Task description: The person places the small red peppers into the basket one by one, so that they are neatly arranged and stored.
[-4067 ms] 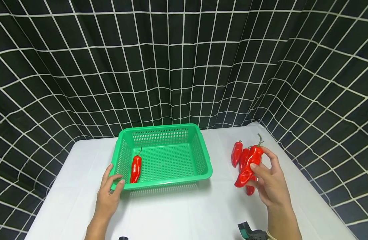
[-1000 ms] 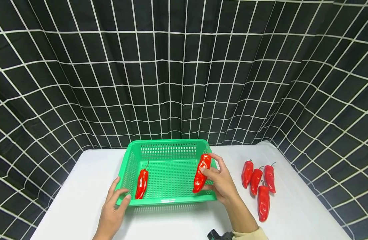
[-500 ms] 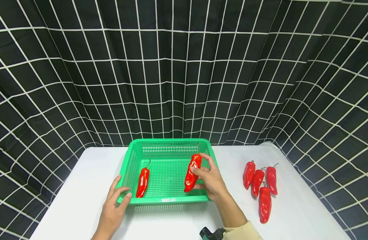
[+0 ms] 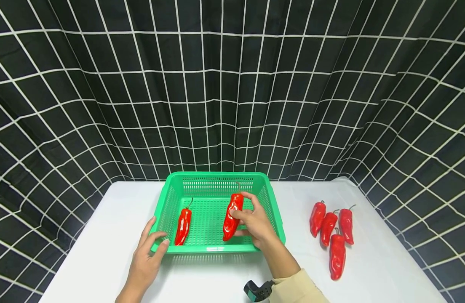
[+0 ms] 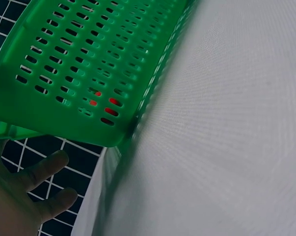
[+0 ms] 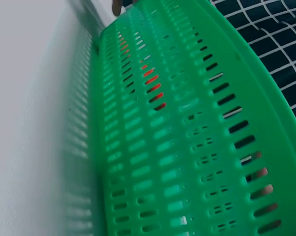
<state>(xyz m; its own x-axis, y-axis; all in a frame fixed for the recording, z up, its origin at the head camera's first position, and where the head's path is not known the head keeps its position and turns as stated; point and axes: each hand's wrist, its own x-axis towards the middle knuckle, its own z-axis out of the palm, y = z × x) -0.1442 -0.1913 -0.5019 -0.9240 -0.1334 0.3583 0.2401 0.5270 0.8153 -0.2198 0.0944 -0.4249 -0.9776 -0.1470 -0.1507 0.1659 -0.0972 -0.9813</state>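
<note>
A green perforated basket stands on the white table. My left hand holds its front left corner, index finger bent over the rim and thumb at the front edge; other fingers spread outside. My right hand pinches a glossy red pepper between thumb and fingers, inside the basket's outline, stem pointing up and away. Another red pepper lies at the left of the basket. Both wrist views mostly show the basket's slotted wall, with bits of red behind it; the right hand's grip is hidden there.
Several red peppers lie in a loose group on the table, right of the basket. A dark curtain with white grid lines surrounds the back and sides. A black device sits at the right wrist.
My right hand has carried the red pepper from the group on the right over the basket's right rim, then further left inside. The left hand has stayed at the corner. The head view shifted slightly.
</note>
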